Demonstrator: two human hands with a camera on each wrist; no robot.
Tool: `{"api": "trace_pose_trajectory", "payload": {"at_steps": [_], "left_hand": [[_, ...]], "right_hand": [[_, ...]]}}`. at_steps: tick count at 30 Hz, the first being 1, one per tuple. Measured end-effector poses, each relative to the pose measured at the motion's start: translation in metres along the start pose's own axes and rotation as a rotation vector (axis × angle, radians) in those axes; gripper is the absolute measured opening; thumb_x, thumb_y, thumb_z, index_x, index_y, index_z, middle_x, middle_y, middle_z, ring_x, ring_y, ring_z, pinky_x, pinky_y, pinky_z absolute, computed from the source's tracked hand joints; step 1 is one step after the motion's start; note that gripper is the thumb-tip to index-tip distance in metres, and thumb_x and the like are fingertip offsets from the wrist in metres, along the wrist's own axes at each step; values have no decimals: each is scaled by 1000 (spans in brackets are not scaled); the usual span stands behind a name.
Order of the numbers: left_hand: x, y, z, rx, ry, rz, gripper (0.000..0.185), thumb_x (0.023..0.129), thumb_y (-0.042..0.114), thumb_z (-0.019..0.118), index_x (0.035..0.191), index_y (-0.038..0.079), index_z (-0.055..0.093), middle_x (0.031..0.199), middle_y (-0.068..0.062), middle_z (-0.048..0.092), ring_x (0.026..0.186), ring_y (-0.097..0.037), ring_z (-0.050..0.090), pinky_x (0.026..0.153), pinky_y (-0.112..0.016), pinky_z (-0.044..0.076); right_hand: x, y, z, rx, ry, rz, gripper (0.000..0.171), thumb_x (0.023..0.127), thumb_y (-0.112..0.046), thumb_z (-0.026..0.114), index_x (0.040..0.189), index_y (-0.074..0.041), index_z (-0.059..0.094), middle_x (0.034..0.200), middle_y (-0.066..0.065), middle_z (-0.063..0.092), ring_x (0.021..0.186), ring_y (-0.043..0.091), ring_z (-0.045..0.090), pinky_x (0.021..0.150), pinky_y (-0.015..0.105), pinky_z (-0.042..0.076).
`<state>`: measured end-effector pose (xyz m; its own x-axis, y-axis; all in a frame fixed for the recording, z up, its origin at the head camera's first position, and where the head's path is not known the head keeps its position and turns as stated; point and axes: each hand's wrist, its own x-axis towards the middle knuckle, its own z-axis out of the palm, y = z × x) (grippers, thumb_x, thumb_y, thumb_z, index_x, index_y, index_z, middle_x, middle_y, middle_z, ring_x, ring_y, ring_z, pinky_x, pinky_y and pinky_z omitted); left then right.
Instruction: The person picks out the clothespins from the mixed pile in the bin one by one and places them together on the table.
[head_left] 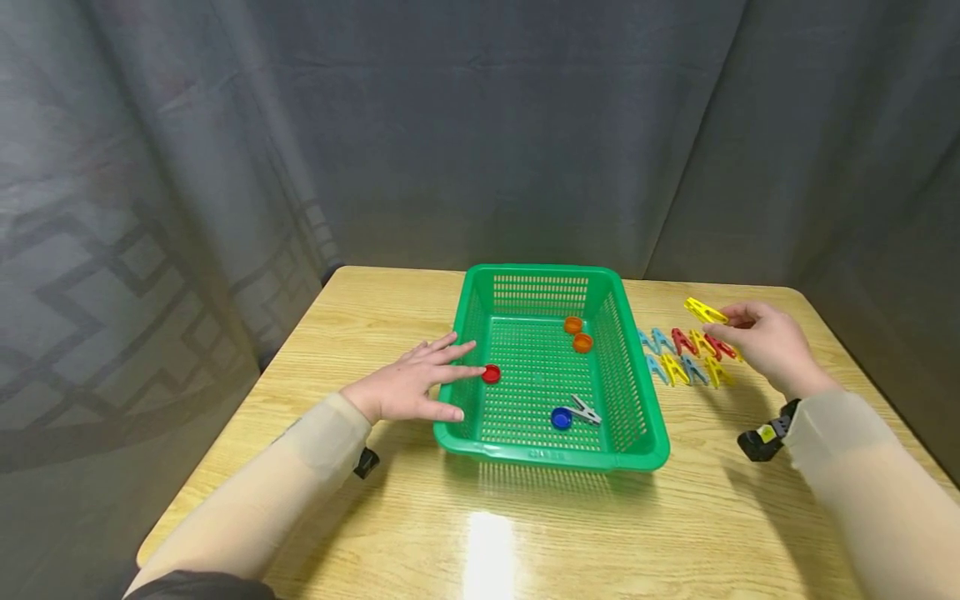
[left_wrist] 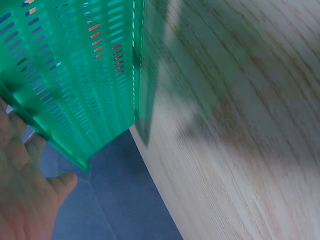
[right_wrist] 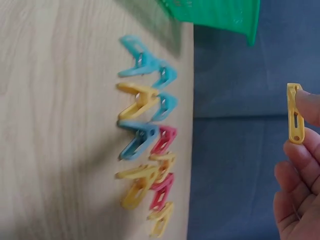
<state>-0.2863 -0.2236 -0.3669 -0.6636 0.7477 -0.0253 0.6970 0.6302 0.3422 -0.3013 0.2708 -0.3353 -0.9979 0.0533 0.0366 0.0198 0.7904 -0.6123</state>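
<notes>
My right hand point(head_left: 767, 343) pinches a yellow clothespin point(head_left: 705, 311) between thumb and fingers, raised above the table's right side. Below it two rows of clothespins stand on the wood: light blue point(right_wrist: 138, 56), yellow point(right_wrist: 138, 100), darker blue point(right_wrist: 137, 139) and red point(right_wrist: 164, 139). My left hand point(head_left: 420, 383) is spread with straight fingers at the left rim of a green plastic basket point(head_left: 540, 457). Its index fingertip overlaps a red round cap point(head_left: 491, 374) in the head view. In the left wrist view, its fingers lie along the basket rim.
Inside the basket lie two orange caps point(head_left: 582, 342), a blue cap point(head_left: 561, 418) and a white-grey clothespin point(head_left: 585, 410) beside it. The basket takes up the middle of the wooden table point(head_left: 390, 517). Grey curtains point(head_left: 495, 133) hang behind the table and along both sides.
</notes>
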Motion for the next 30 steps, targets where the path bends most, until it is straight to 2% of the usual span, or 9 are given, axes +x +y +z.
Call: {"api": "trace_pose_trajectory", "payload": {"at_steps": [4,11,18,22,26,30], "left_hand": [[0,0,0,-5,0,-2,68,88,55,61,148,29,40,161,3,12,147,-22,-4,113,-59,6],[0,0,1,-20,9,-4,68,88,52,63,148,31,39,161,2,14,147,-22,-4,113,-59,5],[0,0,1,-14,3,-6,69,88,55,62,148,30,39,161,5,11,147,-21,-4,113,-59,5],[0,0,1,-16,-3,-8,69,88,55,61,148,30,39,161,5,11,147,-21,-5,113,-58,5],[0,1,0,-14,-3,-8,69,88,55,61,148,31,39,161,4,12,147,-21,-5,114,-58,5],[0,1,0,-13,-3,-9,68,88,54,62,148,32,38,161,2,12,147,-21,-5,114,-58,5]], "right_hand": [[-2,10,1,3,7,29,70,92,-53,57,127,7,47,116,25,52,99,37,47,73,41,40],[-6,27,2,-3,17,90,71,93,-52,56,127,9,46,115,26,48,97,38,45,70,39,40],[-6,49,3,-31,12,133,80,90,-60,54,128,10,45,119,30,47,100,42,46,77,49,39],[-7,58,4,-44,13,152,80,90,-59,54,128,11,45,119,32,47,100,43,47,77,51,40],[-8,66,8,-12,6,210,81,91,-57,55,130,12,43,125,35,43,106,48,44,82,57,38],[-10,71,12,24,1,280,83,88,-59,57,131,11,43,130,35,40,109,49,42,82,58,37]]}}
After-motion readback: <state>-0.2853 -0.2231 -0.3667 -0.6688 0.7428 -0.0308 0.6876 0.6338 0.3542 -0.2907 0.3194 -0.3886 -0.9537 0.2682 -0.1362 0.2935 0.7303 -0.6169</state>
